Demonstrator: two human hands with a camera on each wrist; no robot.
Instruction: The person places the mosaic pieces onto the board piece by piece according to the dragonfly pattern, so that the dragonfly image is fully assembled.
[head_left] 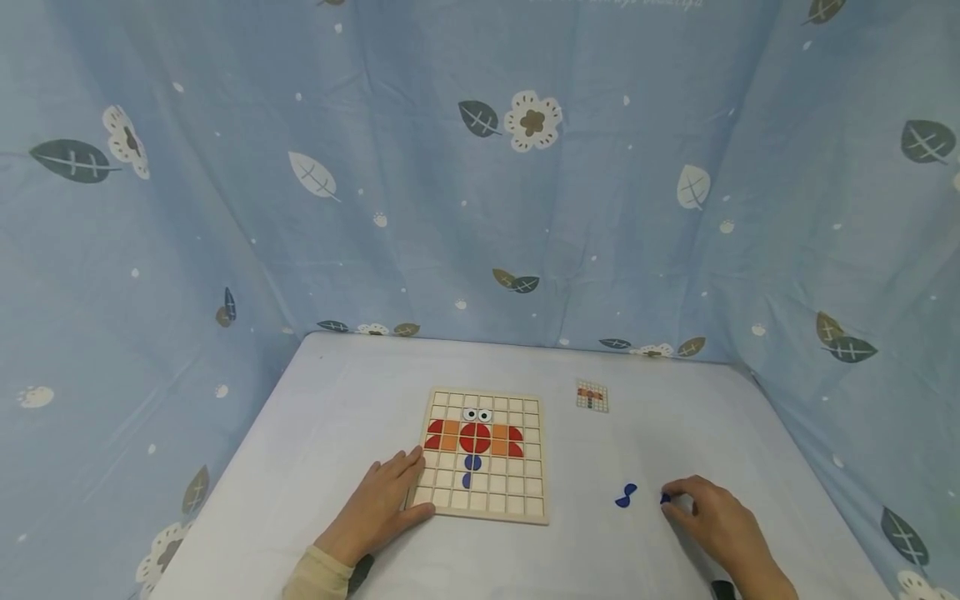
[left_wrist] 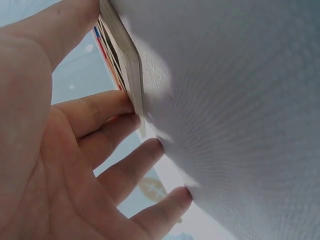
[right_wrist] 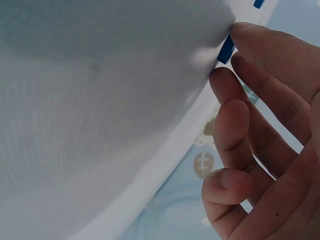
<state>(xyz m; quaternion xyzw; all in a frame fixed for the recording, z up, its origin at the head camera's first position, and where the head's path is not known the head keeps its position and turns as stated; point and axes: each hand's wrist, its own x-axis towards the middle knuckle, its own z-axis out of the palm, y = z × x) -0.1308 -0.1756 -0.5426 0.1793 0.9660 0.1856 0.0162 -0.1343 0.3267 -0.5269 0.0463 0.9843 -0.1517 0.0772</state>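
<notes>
A square wooden grid board (head_left: 517,497) lies left of the table's middle. Set in it are red quarter-circle pieces (head_left: 468,435), orange squares (head_left: 449,442), two eye pieces (head_left: 470,414) and several blue pieces (head_left: 472,462) below. My left hand (head_left: 381,502) rests at the board's left edge, fingers spread and nearly straight; in the left wrist view fingertips touch the board's side (left_wrist: 131,70). Over at the right, my right hand (head_left: 712,518) pinches a small blue piece (right_wrist: 226,50) between thumb and finger, down at the tabletop. Two loose blue pieces (head_left: 623,502) lie to its left.
A small pattern card (head_left: 592,397) with a similar picture lies behind the board, to its right. The white tabletop (head_left: 360,375) is bounded at the back and sides by a blue leaf-patterned curtain (head_left: 420,225).
</notes>
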